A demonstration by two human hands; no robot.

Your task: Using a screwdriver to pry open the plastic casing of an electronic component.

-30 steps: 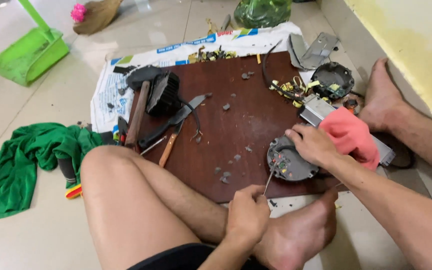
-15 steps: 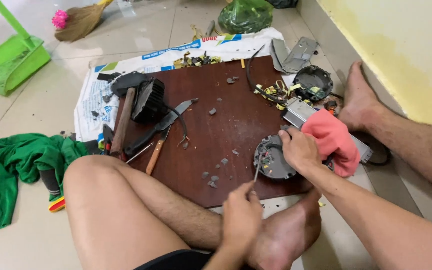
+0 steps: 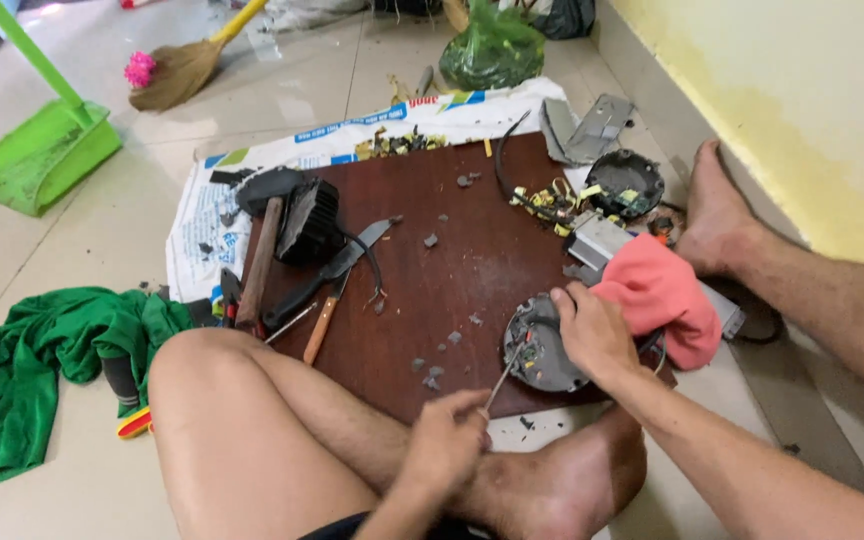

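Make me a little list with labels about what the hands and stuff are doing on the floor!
Left hand: holds a thin metal tool, tip on the round part
Right hand: presses down on the round grey electronic part
Surface: dark brown wooden board on the tiled floor
Beside right hand: pink cloth
On the board's left side: hammer, knife, black block
Far left: green cloth, green dustpan

Left hand fingers pinched shut; right hand clamped, palm down
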